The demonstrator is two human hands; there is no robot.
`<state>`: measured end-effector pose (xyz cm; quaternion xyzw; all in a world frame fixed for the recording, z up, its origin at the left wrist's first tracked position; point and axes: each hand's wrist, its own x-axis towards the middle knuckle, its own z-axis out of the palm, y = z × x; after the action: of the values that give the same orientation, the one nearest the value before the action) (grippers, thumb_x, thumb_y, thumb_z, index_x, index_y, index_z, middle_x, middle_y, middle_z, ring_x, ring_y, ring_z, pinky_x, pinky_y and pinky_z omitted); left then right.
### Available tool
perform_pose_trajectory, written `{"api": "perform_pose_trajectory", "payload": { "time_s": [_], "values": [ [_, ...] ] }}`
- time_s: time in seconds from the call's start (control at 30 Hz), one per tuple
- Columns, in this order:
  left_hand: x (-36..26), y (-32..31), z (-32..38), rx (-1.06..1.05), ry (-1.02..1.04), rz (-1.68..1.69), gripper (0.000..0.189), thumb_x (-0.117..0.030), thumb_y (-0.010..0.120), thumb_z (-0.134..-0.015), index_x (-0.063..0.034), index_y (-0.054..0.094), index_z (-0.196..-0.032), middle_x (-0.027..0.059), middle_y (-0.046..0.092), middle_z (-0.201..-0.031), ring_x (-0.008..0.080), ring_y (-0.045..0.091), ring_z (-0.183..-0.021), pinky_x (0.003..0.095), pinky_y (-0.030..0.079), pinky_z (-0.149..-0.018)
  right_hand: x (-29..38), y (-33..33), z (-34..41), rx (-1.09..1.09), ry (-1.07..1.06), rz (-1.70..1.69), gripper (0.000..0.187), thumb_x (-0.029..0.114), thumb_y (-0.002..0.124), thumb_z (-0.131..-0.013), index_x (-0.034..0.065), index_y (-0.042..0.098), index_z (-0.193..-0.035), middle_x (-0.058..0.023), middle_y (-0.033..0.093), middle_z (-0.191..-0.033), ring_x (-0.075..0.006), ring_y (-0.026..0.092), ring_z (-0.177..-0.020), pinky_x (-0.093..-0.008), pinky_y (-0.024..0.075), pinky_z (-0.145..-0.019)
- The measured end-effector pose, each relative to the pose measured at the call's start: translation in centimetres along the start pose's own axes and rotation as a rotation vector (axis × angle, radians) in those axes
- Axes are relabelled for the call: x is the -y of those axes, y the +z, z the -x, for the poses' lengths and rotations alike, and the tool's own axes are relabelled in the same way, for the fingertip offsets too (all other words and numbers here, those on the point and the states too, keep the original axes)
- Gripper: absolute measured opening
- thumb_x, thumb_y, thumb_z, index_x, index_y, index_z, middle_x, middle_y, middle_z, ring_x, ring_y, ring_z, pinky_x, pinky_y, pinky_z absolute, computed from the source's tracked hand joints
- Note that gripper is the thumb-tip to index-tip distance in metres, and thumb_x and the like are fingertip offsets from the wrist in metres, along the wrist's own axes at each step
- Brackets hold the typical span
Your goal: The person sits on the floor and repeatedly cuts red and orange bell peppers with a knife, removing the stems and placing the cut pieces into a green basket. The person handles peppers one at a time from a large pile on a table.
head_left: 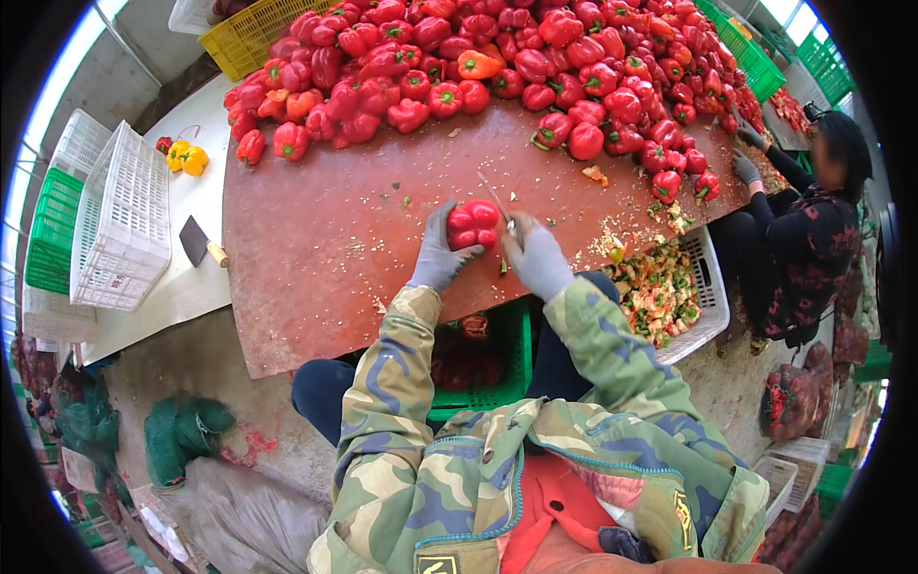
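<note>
My left hand (442, 247), in a grey glove, grips a red bell pepper (473, 223) above the near part of the reddish-brown tabletop (330, 237). In my gloved right hand (532, 252) is a knife (495, 195), its narrow blade pointing up and away to the left. The blade is close to the pepper's right side; whether they touch I cannot tell. Beyond my hands lies a large heap of red bell peppers (430, 86). Between my knees, below the table edge, a green plastic crate (527, 351) has dark red pieces inside.
At my right a white crate (710, 301) holds pepper cores and trimmings. A gloved co-worker (803, 208) sits beyond it. On the pale table at left lie a cleaver (195, 242), yellow peppers (188, 158) and stacked white crates (125, 222). A yellow crate (251, 39) stands behind.
</note>
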<state>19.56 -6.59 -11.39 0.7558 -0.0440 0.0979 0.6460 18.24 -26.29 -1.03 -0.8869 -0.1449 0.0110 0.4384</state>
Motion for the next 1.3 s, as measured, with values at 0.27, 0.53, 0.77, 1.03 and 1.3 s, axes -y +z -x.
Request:
{"api": "perform_pose_trajectory", "payload": {
  "time_s": [0.27, 0.53, 0.77, 1.03, 1.3],
  "values": [
    [-1.2, 0.8, 0.1, -0.197, -0.091, -0.061, 0.093, -0.035, 0.094, -0.062, -0.0062, 0.046, -0.136, 0.0158, 0.048, -0.130, 0.0307, 0.054, -0.118, 0.0395, 0.048, -0.100, 1.3, 1.4, 2.8, 0.109, 0.143, 0.318, 0.059, 0.035, 0.048, -0.101, 0.0059, 0.031, -0.150, -0.0197, 0.070, -0.091, -0.0407, 0.067, -0.079, -0.0510, 0.0514, -0.068],
    [-2.0, 0.3, -0.2, -0.184, -0.121, -0.199, 0.089, -0.049, 0.089, -0.065, -0.0054, 0.048, -0.130, 0.0167, 0.051, -0.126, 0.0331, 0.058, -0.112, 0.0408, 0.050, -0.095, 1.0, 2.6, 0.2, 0.189, 0.215, 0.401, 0.071, 0.034, 0.045, -0.102, -0.0033, 0.014, -0.154, -0.0259, 0.068, -0.086, -0.0451, 0.065, -0.078, -0.0537, 0.0495, -0.070],
    [-3.2, 0.2, -0.7, -0.153, -0.136, -0.427, 0.089, -0.058, 0.081, -0.069, -0.0073, 0.045, -0.133, 0.0176, 0.052, -0.126, 0.0378, 0.058, -0.115, 0.0451, 0.051, -0.093, 0.4, 5.2, -1.9, 0.268, 0.348, 0.572, 0.075, 0.039, 0.040, -0.101, -0.0061, 0.010, -0.154, -0.0241, 0.070, -0.091, -0.0416, 0.069, -0.083, -0.0521, 0.0536, -0.073],
    [-0.4, -0.7, -2.5, -0.025, -0.188, -0.112, 0.083, -0.023, 0.090, -0.070, -0.0073, 0.040, -0.134, 0.0111, 0.055, -0.129, 0.0230, 0.057, -0.118, 0.0366, 0.050, -0.099, -4.5, 4.1, -3.4, 0.400, 0.561, -0.505, 0.049, 0.032, 0.054, -0.100, 0.0200, 0.036, -0.144, -0.0066, 0.055, -0.069, -0.0172, 0.051, -0.046, -0.0330, 0.0413, -0.042],
    [0.9, -3.7, -2.6, 0.001, -0.197, 0.425, 0.064, -0.017, 0.087, -0.074, -0.0091, 0.050, -0.127, 0.0065, 0.061, -0.115, 0.0175, 0.061, -0.105, 0.0332, 0.052, -0.092, -7.0, 2.9, -4.3, 0.597, 0.838, -1.265, 0.019, 0.038, 0.051, -0.103, 0.0200, 0.050, -0.107, 0.0027, 0.040, -0.063, -0.0054, 0.030, -0.042, -0.0222, 0.0203, -0.037]
  ]
}}
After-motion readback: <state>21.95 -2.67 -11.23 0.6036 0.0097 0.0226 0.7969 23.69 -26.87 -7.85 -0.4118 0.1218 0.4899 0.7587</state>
